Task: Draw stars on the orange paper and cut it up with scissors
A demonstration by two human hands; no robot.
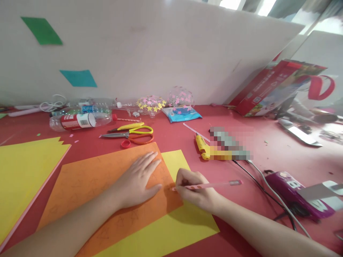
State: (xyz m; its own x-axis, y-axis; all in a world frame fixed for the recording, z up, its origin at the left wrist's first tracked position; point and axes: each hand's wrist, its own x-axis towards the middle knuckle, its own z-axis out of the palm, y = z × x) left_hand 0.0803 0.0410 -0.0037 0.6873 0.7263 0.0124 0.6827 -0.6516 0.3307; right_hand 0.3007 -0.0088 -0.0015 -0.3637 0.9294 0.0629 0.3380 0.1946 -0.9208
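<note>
My left hand (142,178) lies flat on an orange sheet of paper (88,175), its fingers stretched toward the sheet's far right corner. Faint pencil outlines, some like stars, are scattered over the orange surface. Pinched in my right hand (197,189) is a pink pencil (218,185), its tip at the right edge of the orange sheet. Beneath that sheet is a yellow sheet of paper (166,230), showing along the right and near sides. Beyond the paper are scissors with yellow and orange handles (134,135) and a yellow craft cutter (130,126).
A yellow glue gun (203,147) sits to the right, with cables running past a purple device (297,194). Along the back are plastic bottles (77,121), star-covered clear domes (151,104) and a blue wipes pack (182,115). Stacked yellow paper (26,171) is at left, a red box (276,87) back right.
</note>
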